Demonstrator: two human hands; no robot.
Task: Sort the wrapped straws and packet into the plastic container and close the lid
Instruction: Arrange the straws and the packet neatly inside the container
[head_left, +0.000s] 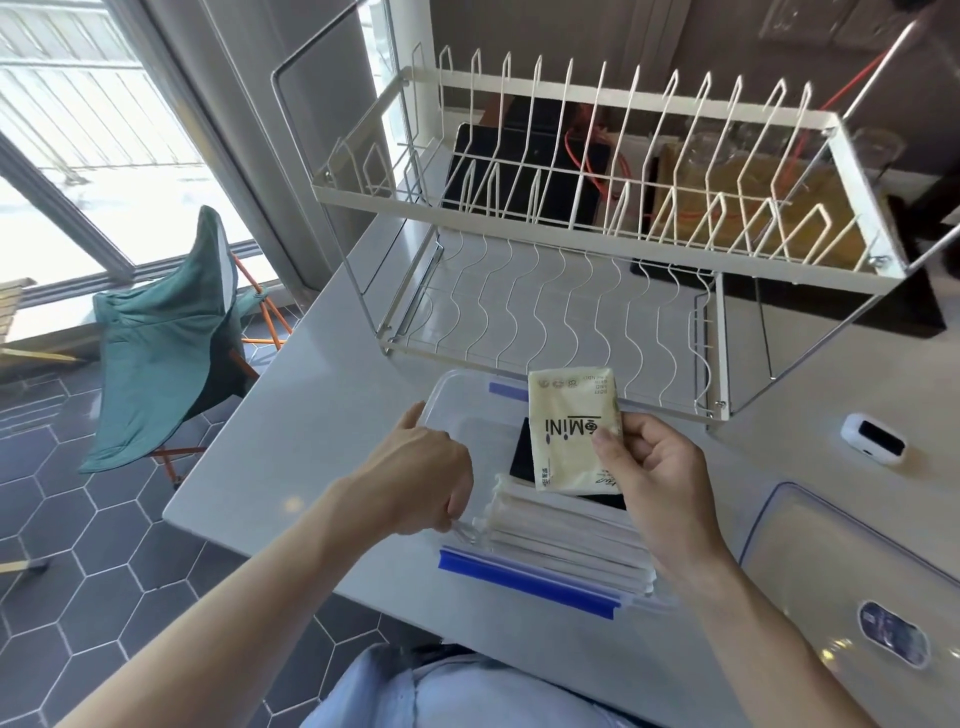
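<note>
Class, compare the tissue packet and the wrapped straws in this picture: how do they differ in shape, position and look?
The tissue packet is flat, rectangular and printed; the wrapped straws are long, thin and plain. The packet is held above the plastic container by the right hand; the straws already lie inside it, with the left hand at their ends. Both are pale cream.

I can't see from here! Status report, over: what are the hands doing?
Right hand holds packet over open container. Left hand on container's near-left edge. Wrapped straws already inside. Lid lies off, right.
</note>
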